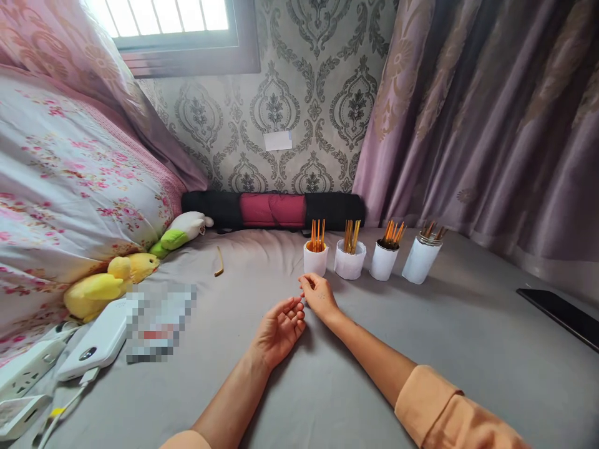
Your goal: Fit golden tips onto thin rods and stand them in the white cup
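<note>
My left hand (279,328) rests palm up on the grey sheet (262,399), fingers loosely curled with nothing in it. My right hand (318,294) lies just beyond it, fingers drawn together near the left fingertips; I cannot make out anything in them. Right behind it stand several white cups in a row: the nearest cup (315,257) holds orange sticks, the second cup (350,259) yellow-brown sticks, the third cup (384,257) orange-brown ones, and the fourth cup (422,257) dark brown ones. One loose yellowish stick (219,262) lies on the sheet to the left.
A black and red bolster (274,210) lies along the patterned wall. A floral quilt (60,181), a yellow plush toy (110,284) and a green and white plush (181,232) are at left. A power bank (96,342) and power strip (28,368) sit near left. A dark phone (561,315) lies at right by the curtain.
</note>
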A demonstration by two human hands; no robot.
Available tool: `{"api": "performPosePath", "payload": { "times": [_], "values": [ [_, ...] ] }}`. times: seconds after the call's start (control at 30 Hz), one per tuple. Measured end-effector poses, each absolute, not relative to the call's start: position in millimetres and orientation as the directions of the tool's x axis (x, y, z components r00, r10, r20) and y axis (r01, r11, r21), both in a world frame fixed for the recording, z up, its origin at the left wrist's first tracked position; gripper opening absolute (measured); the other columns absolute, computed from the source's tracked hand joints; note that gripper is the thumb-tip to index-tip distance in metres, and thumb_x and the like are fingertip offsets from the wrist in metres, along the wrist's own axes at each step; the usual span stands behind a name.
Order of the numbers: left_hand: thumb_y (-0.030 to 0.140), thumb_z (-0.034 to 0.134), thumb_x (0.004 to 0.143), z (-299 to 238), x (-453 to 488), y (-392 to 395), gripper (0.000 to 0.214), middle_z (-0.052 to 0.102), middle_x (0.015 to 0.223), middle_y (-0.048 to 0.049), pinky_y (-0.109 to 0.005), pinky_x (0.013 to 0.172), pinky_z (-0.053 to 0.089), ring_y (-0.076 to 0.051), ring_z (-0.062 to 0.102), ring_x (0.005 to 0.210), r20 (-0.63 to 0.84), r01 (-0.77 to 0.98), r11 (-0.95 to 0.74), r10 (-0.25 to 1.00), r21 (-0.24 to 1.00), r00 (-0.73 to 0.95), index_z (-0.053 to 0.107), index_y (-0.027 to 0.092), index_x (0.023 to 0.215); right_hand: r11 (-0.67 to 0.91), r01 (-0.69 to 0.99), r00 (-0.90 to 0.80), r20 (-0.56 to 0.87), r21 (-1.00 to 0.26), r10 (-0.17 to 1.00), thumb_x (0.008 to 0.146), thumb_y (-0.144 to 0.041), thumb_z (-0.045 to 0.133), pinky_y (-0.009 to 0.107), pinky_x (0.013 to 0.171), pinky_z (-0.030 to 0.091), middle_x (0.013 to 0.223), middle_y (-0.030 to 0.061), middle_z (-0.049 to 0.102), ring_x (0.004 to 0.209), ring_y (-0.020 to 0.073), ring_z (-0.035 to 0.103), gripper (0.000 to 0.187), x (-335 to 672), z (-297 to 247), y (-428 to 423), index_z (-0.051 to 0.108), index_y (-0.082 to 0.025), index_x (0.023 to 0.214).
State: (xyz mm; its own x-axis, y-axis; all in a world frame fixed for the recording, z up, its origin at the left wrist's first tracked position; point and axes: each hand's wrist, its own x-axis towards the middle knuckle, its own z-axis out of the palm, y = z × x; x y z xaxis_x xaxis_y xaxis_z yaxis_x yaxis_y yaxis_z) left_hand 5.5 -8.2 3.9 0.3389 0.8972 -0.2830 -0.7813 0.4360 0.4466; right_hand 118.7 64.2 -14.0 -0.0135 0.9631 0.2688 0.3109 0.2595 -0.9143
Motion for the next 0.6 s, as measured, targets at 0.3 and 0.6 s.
{"api": "performPosePath", "payload": {
  "times": [0.3,0.6],
  "values": [
    [0.013,0.058,0.072,6.3,3.5,-6.8,0.015,0.057,0.071,-0.0039,-0.016,0.053,0.044,-0.006,0.053,0.058,-0.311,-0.768,0.429,0.899,0.476,0.309,0.058,0.008,0.085,0.318,0.376,-0.05,0.323,-0.87,0.945,0.078,-0.037,0.04,0.024,0.054,0.044,0.067,0.0028,0.063,0.055,0.0133,0.057,0.028,121.1,-24.0,62.2,0.06,-0.018,0.078],
    [0.01,0.058,0.071,6.6,-6.8,7.4,0.011,0.057,0.069,-0.0045,-0.016,0.05,0.045,-0.006,0.052,0.055,-0.339,-0.724,0.395,0.912,0.566,0.233,0.058,0.007,0.081,0.324,0.374,-0.05,0.33,-0.869,0.943,0.078,-0.038,0.041,0.023,0.053,0.043,0.069,0.0037,0.064,0.057,0.0137,0.058,0.027,119.6,-27.4,64.0,0.06,-0.018,0.078]
  ]
}}
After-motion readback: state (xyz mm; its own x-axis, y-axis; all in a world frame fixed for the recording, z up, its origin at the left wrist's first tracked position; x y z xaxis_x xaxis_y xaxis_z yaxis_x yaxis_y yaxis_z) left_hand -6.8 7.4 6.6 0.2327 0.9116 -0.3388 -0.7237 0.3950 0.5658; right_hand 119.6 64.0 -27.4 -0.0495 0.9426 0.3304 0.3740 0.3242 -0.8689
